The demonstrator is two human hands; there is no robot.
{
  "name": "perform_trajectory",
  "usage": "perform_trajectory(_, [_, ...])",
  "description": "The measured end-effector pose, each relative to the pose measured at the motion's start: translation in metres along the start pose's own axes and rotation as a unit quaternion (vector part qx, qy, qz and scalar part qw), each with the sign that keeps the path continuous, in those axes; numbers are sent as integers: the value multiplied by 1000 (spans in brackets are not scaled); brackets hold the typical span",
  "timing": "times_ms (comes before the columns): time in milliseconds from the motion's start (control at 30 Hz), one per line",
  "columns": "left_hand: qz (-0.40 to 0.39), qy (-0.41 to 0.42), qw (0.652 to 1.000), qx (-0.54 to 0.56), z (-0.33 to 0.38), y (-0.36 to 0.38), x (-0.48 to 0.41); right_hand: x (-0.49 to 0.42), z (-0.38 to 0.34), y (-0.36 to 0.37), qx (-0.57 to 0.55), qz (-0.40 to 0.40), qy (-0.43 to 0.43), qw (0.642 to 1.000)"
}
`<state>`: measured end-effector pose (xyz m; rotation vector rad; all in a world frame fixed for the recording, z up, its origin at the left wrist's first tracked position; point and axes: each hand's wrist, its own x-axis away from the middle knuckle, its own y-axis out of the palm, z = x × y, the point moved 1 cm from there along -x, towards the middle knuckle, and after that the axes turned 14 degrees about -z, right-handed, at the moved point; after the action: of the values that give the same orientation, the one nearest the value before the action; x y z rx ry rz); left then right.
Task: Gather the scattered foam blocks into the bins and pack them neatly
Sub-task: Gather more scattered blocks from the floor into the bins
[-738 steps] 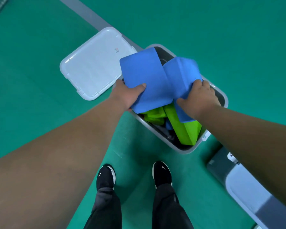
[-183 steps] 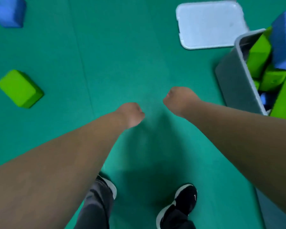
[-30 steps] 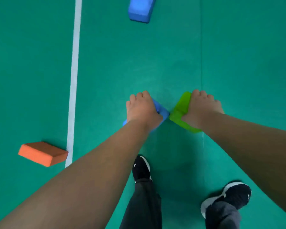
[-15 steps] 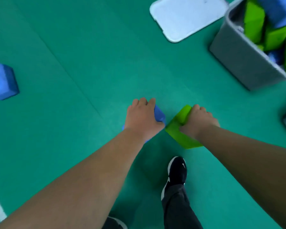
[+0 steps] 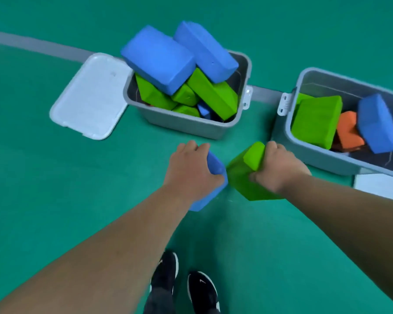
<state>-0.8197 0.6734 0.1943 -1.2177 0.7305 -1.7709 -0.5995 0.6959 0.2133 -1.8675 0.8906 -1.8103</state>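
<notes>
Brought from open floor to both bins. Grasping blue block in left grip, green block in right grip. Heaped bin at 12 o'clock, roomier bin at 2 o'clock: deposit there.

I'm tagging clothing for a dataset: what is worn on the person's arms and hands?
The left forearm and right forearm are bare, no sleeve in view. The left hand and right hand wear no gloves; no watch, band or ring shows.
</notes>
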Motion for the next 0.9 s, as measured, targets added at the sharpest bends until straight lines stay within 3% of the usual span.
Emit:
perform_trajectory(433, [-72, 104, 992, -1, 75, -21, -140, -36, 95, -62, -184, 85, 136, 970])
perform_trajectory(700, [-91, 136, 985, -46, 135, -15, -200, -63, 140, -66, -179, 97, 130, 970])
perform_trajectory(900, [-36, 160, 986, -37, 200, -10, -222, -59, 208, -86, -235, 142, 127, 953])
